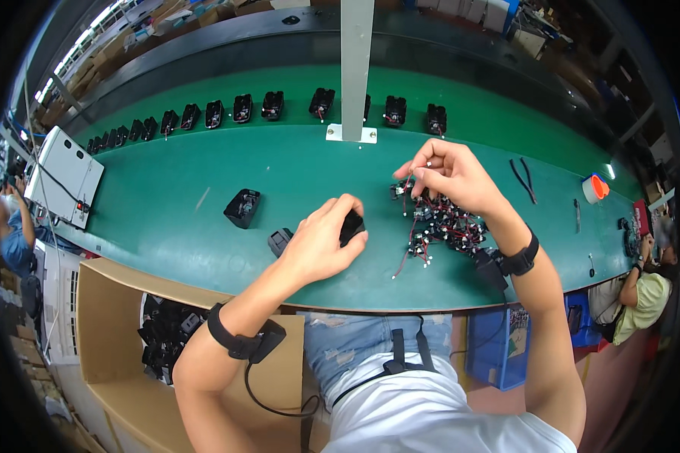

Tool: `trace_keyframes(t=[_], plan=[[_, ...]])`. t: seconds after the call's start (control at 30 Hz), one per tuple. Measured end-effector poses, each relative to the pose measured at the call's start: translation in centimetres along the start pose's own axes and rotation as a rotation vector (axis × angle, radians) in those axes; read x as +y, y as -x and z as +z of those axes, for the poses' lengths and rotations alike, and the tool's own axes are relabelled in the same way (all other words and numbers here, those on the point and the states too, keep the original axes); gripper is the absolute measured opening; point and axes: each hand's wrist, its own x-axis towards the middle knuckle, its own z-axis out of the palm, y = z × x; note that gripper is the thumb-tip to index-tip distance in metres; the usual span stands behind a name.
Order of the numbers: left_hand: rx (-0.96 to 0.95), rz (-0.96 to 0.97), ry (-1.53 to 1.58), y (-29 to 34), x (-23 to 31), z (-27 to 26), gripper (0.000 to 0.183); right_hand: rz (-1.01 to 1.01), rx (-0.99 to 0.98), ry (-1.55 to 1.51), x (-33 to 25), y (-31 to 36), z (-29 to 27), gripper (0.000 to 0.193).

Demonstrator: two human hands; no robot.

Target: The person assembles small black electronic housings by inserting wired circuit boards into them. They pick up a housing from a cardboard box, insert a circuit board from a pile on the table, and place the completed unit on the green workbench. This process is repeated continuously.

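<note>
My left hand is wrapped round a black plastic housing above the green bench, its fingers hiding much of it. Over a heap of small black parts with red and black wires and white connectors, my right hand has thumb and forefinger pinched on a thin red wire lead. Left of my left hand sits another open black housing. A further black piece lies partly behind that hand.
Along the far green strip stands a row of black housings. A metal post rises from the bench. Pliers and an orange-and-white roll lie right; a white machine stands left. Below are a cardboard box and blue bin.
</note>
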Motion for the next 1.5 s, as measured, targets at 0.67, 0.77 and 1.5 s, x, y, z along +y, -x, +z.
trace_keyframes(t=[0.67,0.77,1.5], plan=[[-0.4,-0.104,0.855,-0.4,-0.1,-1.7,0.026,-0.495,-0.106,0.203,-0.7,1.3,4.6,0.017],[-0.449,-0.065,0.853,-0.4,-0.3,-2.2,0.025,-0.614,-0.083,0.301,-1.0,1.3,5.0,0.012],[0.111,0.183,0.573,0.4,2.2,-1.4,0.09,-0.645,0.237,0.403,-1.0,1.7,7.9,0.013]])
